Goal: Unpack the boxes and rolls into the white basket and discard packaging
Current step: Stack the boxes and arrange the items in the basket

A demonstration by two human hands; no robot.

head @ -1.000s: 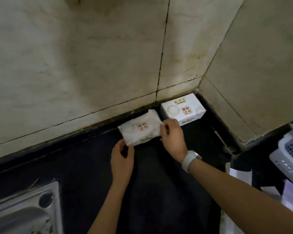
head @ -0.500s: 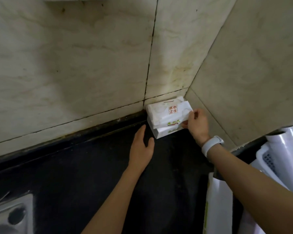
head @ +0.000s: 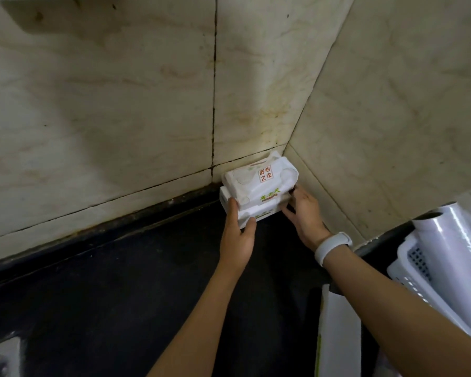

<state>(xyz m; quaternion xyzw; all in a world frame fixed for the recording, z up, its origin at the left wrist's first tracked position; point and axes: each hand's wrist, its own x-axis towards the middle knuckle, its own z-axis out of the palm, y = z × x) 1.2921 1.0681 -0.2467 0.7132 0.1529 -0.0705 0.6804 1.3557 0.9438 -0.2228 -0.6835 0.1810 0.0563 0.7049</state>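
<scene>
Top tissue pack (head: 260, 177), far corner of the counter: square label w/ orange chars "匠心之作" on its upper face. Near side of same pack: green chars, too blurred to read. Lower box (head: 256, 212) under it: small green print, unreadable. No other text legible.

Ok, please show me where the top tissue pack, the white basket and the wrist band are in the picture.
top tissue pack (head: 261, 178): head view, on its printed top face.
white basket (head: 411, 263): head view, on its perforated side wall.
wrist band (head: 333, 246): head view, on the strap around the right wrist.
</scene>
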